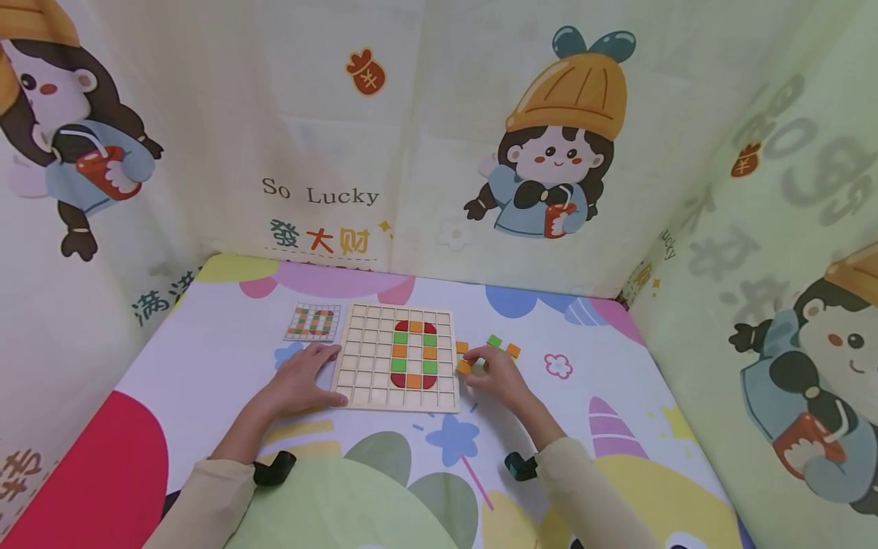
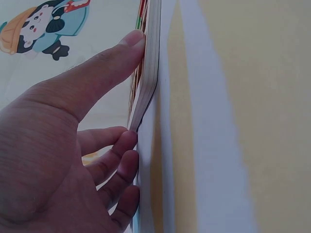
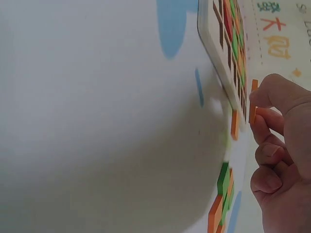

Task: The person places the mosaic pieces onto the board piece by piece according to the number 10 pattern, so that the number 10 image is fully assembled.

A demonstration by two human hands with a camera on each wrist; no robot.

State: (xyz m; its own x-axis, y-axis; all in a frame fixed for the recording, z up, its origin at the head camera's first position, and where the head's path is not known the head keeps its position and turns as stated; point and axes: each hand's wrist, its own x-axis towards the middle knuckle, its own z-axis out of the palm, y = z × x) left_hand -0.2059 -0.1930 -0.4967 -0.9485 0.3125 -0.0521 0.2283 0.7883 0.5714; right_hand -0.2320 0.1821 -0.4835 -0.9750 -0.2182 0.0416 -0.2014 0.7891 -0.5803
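A square wooden grid board (image 1: 363, 354) lies on the table, with red, orange and green tiles forming an upright oval ring (image 1: 414, 326) right of its middle. My left hand (image 1: 300, 381) rests along the board's left edge, fingers and thumb spread, the thumb (image 2: 116, 60) at its near corner. To the board's right, my right hand (image 1: 499, 374) pinches an orange square tile (image 3: 253, 101) between thumb and forefinger, held above the table. Another orange tile (image 3: 234, 124) lies close to the board, with several green and orange tiles (image 3: 222, 179) farther off, some hidden behind the fingers.
A small card (image 1: 312, 322) printed with a coloured grid pattern lies at the board's upper left. Loose green (image 1: 494, 341) and orange (image 1: 513, 351) tiles lie beyond my right hand. Printed cloth covers the table, and curtains (image 1: 425, 152) hang around its back and sides.
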